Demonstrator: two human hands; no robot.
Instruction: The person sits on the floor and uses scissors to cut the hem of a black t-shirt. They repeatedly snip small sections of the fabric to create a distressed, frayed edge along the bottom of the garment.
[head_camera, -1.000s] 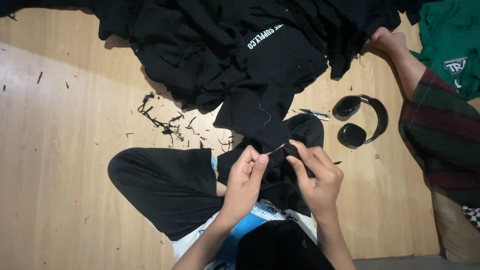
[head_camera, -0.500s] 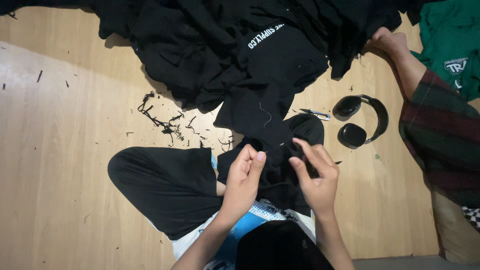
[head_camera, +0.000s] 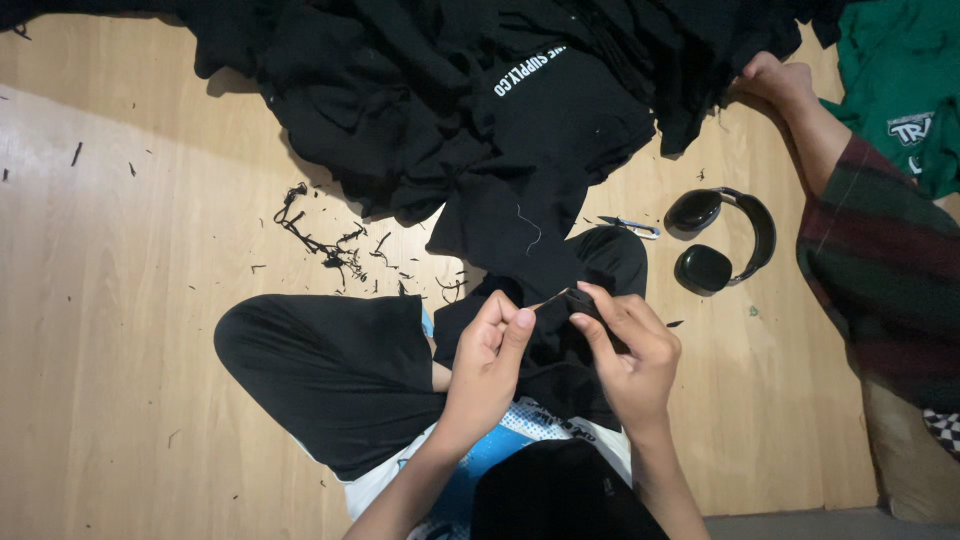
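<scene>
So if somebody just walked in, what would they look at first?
Probably the big heap of black clothes across the top of the wooden floor. Next, the left hand and right hand low in the middle, pinching black cloth with a thread between them. Black headphones lie to the right, and thread scraps are scattered on the left.

Warm light, sharp focus (soft shadows)

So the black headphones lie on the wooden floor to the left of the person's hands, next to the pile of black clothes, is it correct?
Not quite. The head view shows the black headphones on the wooden floor to the right of the hands, beyond the right hand, not to the left. They do lie next to the pile of black clothes.
</scene>
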